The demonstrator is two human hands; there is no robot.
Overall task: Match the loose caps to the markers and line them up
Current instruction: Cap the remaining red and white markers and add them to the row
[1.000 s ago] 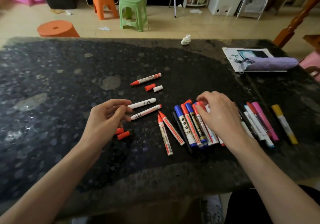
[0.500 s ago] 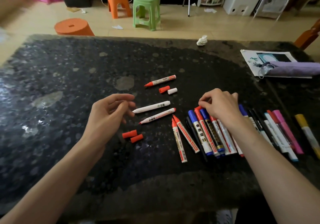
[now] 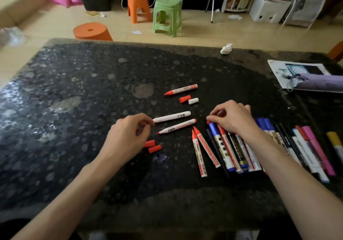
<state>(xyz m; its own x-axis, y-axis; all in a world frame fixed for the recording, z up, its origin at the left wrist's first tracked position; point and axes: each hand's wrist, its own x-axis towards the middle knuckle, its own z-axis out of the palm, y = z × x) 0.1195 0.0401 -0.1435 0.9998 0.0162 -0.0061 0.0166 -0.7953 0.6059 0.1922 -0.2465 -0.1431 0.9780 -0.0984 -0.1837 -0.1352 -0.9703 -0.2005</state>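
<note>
Left hand [image 3: 128, 139] has drifted right since half a second ago. Its loosely curled fingers now sit at the rounded end of the white marker [image 3: 171, 117] and grip nothing. Two stubby red caps [image 3: 152, 146] lie just beside its palm on the glossy, speckled stone table [image 3: 74, 110]. A red cap [image 3: 185, 98] and a white cap [image 3: 193, 101] lie farther back, below an uncapped red marker [image 3: 181, 89]. The right hand [image 3: 233, 118] arches over the top ends of the capped marker row [image 3: 230, 150], thumb and forefinger pinched together; whether they grip anything, I cannot tell.
</note>
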